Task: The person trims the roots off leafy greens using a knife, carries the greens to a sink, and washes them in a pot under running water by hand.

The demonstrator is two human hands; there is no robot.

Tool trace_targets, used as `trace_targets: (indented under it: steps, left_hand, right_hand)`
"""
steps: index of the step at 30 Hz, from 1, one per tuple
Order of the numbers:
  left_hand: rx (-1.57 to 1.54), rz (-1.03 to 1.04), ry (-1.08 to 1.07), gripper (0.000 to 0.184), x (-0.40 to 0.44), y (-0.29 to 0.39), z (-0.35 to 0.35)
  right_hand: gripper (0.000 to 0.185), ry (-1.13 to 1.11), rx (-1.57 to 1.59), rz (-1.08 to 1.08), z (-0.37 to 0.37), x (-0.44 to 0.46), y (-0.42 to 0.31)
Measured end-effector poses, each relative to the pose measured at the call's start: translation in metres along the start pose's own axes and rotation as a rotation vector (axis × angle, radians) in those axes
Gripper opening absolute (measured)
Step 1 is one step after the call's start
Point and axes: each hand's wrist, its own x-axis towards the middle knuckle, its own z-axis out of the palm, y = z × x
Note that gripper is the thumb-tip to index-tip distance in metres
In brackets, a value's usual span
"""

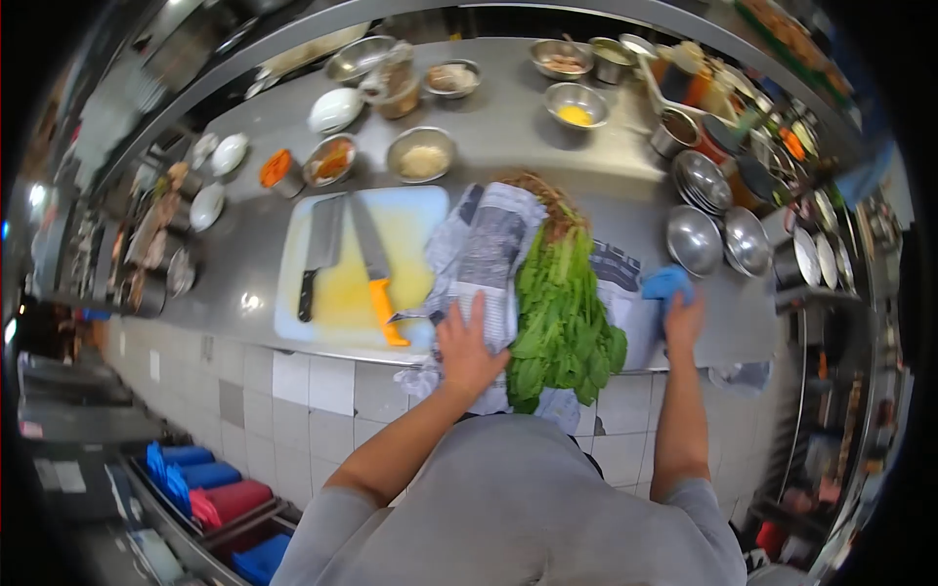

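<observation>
My left hand [471,350] lies with its fingers spread on a rolled newspaper bundle [493,239] near the counter's front edge. Against the bundle's right side rests a bunch of leafy greens [562,313], its brown roots [540,195] pointing to the back. More newspaper [625,293] lies under and to the right of the greens. My right hand [684,320] is closed on a folded blue cloth [668,282] over the right part of the paper. A cutting board [415,220] to the left carries a black-handled cleaver [324,239] and an orange-handled knife [371,252].
Bowls of ingredients, such as one with yellow egg [575,105] and one with pale contents [422,154], stand along the counter's back. Stacked metal bowls [696,239] are at the right. A cup of orange pieces [280,173] stands behind the board. Bins with colored bags [230,500] are lower left.
</observation>
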Motion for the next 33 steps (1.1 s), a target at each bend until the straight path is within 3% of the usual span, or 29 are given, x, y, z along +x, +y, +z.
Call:
trace_targets:
  steps: [1, 4, 6, 8, 9, 11, 12, 13, 15, 16, 18, 21, 25, 30, 33]
  left_hand:
    - [-0.001, 0.018, -0.001, 0.118, 0.001, 0.003, 0.001]
    - [-0.011, 0.047, -0.059, 0.123, -0.001, 0.007, -0.004]
    - [0.001, 0.033, -0.058, 0.117, 0.003, 0.001, -0.022]
    - [-0.274, 0.164, -0.139, 0.095, 0.014, -0.026, -0.049]
    - [-0.719, 0.061, -0.103, 0.071, 0.021, -0.053, -0.049]
    - [-0.879, -0.298, 0.02, 0.052, 0.036, -0.084, -0.097]
    - [-0.421, -0.026, 0.381, 0.04, 0.051, -0.134, -0.097]
    - [-0.155, 0.03, 0.478, 0.045, 0.062, -0.173, -0.116]
    - [0.368, -0.273, 0.581, 0.052, 0.068, -0.215, -0.141]
    - [0.36, -0.268, 0.588, 0.052, 0.073, -0.234, -0.151]
    - [0.292, -0.456, 0.291, 0.053, 0.082, -0.27, -0.165]
    - [0.218, -0.317, 0.173, 0.047, 0.096, -0.334, -0.16]
    - [0.158, -0.252, 0.299, 0.04, 0.077, -0.402, -0.176]
    - [0.224, -0.375, 0.336, 0.036, 0.068, -0.486, -0.207]
    - [0.268, -0.396, 0.332, 0.039, 0.072, -0.518, -0.211]
  right_hand:
    - [0.055, 0.12, 0.001, 0.054, -0.002, 0.005, 0.01]
    - [0.061, -0.004, -0.016, 0.111, -0.038, -0.005, -0.002]
    - [0.067, -0.124, -0.089, -0.128, -0.033, -0.023, 0.014]
    - [0.069, -0.114, -0.145, -0.161, -0.047, -0.036, -0.005]
    - [0.071, -0.102, -0.205, -0.177, -0.052, -0.044, -0.014]
    - [0.069, -0.013, -0.259, -0.137, -0.06, -0.067, -0.046]
    - [0.068, 0.07, -0.316, -0.08, -0.063, -0.079, -0.063]
    - [0.068, 0.078, -0.312, -0.087, -0.062, -0.092, -0.074]
    - [0.066, 0.099, -0.189, -0.179, -0.058, -0.119, -0.095]
    - [0.066, 0.11, -0.189, -0.18, -0.059, -0.131, -0.112]
    - [0.066, -0.016, -0.095, -0.283, -0.064, -0.159, -0.143]
    - [0.065, -0.096, -0.159, -0.324, -0.079, -0.181, -0.179]
    - [0.061, -0.017, -0.122, -0.262, -0.093, -0.188, -0.175]
    - [0.06, 0.02, -0.172, -0.085, -0.122, -0.209, -0.163]
    - [0.06, 0.014, -0.161, -0.115, -0.134, -0.212, -0.16]
